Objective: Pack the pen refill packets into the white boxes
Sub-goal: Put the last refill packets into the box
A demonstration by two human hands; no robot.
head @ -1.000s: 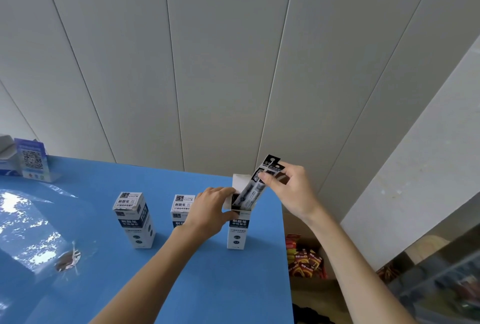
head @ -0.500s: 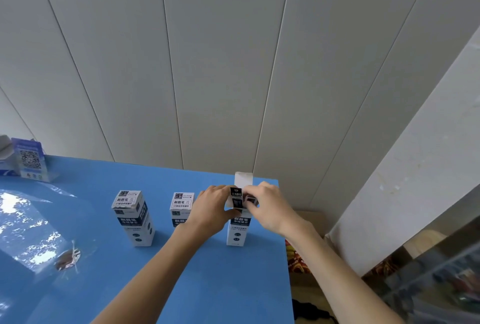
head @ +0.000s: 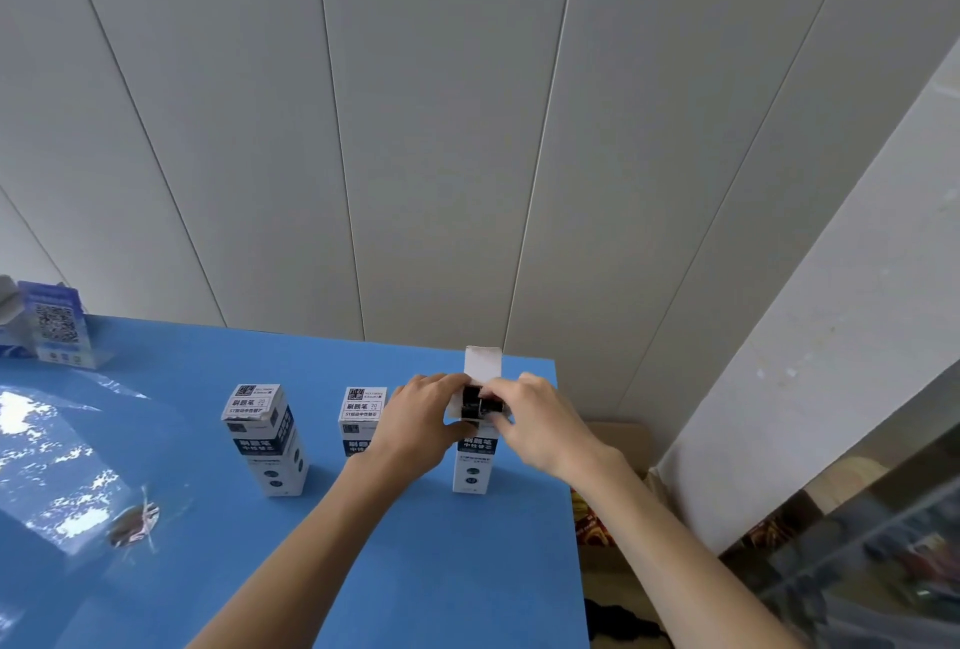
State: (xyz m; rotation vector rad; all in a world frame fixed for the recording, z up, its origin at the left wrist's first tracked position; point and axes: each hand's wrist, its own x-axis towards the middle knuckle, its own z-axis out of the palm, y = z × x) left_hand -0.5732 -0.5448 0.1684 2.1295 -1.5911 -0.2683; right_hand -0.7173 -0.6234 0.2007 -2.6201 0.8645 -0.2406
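Observation:
Three tall white boxes with dark blue labels stand in a row on the blue table [head: 363,570]. The left box [head: 267,440] and the middle box [head: 361,419] have their tops shut. On the right box [head: 474,461] the white lid flap stands up. My left hand [head: 415,425] grips this box's top from the left. My right hand [head: 535,425] presses on the black tops of the pen refill packets [head: 480,404], which sit almost fully inside the box.
A blue QR-code stand [head: 54,326] sits at the table's far left. A small dark object [head: 132,529] lies under glossy film at the left. The table's right edge is close to the open box; coloured packages [head: 592,529] lie below it.
My right hand has pushed the refill packets from a tilted position above the opening down into the right box; only their black tops show now. My left hand stayed on the box.

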